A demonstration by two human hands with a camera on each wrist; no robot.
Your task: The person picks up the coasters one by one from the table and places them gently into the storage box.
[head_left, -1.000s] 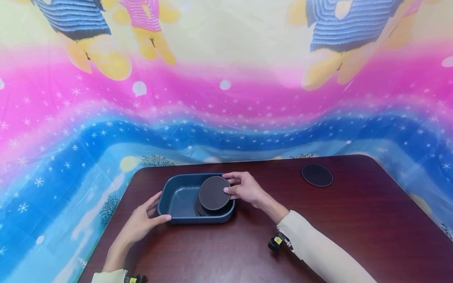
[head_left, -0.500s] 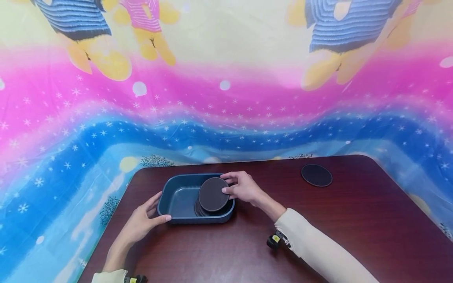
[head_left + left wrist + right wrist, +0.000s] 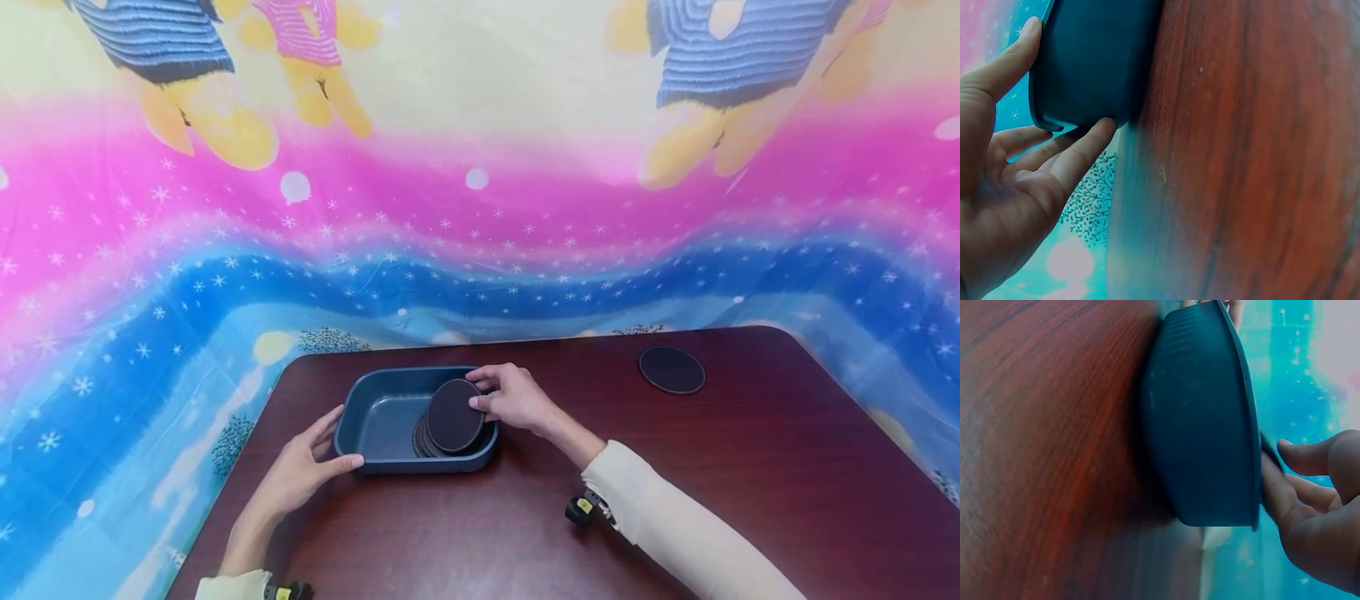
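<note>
Now, the risks and the unclear parts, line by line.

Right hand: my right hand [image 3: 513,398] pinches a dark round coaster [image 3: 454,415] by its right edge, thumb in front and fingers behind; the coaster is tilted and sits low inside the blue tray [image 3: 352,417].
Left hand: my left hand [image 3: 300,467] rests on the left end of the tray, thumb on the front corner, fingers straight along the wall; it carries nothing.
Where the coaster goes: under it is a small pile of coasters [image 3: 420,442] in the right half of the tray, and the tilted one seems to touch it.
Risk, slipping: I think the coaster can land crooked and lean on the tray wall, because I hold it only at one edge.
Risk, pile: if it comes down off centre, I judge it could push the pile to the side.
Risk, tray: the tray may slide on the smooth brown table [image 3: 750,467], since only straight fingers steady it.
Other coaster: one more coaster [image 3: 671,370] lies flat, well apart, near the far right edge.
Hidden: how many coasters are in the pile I cannot count.
Wrist views: they show mostly the outside wall of the tray; the inside is hidden, and only a thin dark edge shows beside my right fingers [image 3: 1275,487].
Cut off: my right fingers behind the coaster cannot be seen.
</note>
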